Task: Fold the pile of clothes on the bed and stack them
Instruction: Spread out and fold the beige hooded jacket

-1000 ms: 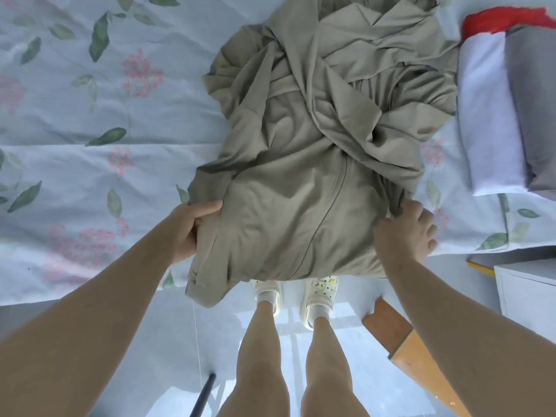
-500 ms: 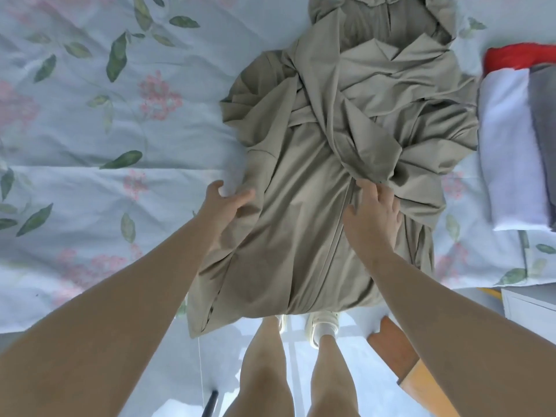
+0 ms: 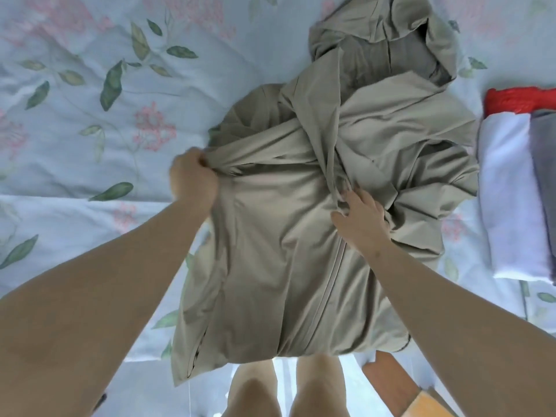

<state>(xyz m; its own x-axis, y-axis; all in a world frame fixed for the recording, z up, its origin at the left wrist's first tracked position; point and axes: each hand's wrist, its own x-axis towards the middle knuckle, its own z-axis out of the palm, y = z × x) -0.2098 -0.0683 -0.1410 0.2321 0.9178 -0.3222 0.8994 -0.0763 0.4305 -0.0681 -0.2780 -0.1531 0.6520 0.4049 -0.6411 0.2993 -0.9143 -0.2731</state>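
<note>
Left hand (image 3: 192,179) is at the left edge of the khaki hooded jacket (image 3: 270,251), balled into a fist with a bunch of the cloth caught inside the curled fingers. It's a tight, narrow hold, and the fabric pulls taut in creases running right from the knuckles. The right hand (image 3: 361,224) is over at centre right, lying on top of the jacket with fingers spread and thumb out to the left. The fingertips reach into the crumpled folds just beside the top of the zipper (image 3: 331,284); that's a flat touch, not a grasp.

The jacket lies front-up on the floral bedsheet (image 3: 90,121), filling the middle of the frame. The smooth front panel stretches between the two hands. The hem hangs over the bed's near edge at the bottom, above the person's knees (image 3: 249,392). The hood (image 3: 385,40) lies open at the top of the frame, its darker lining showing. Twisted sleeve cloth is heaped across the chest and piled up to the right of the right hand.

At the right edge, well apart from both hands, there's a stack of folded clothes: a white piece (image 3: 508,191), a grey one (image 3: 544,164) touching it, and a red one (image 3: 517,99) behind. A wooden piece (image 3: 403,386) shows at lower right, below the bed edge.
</note>
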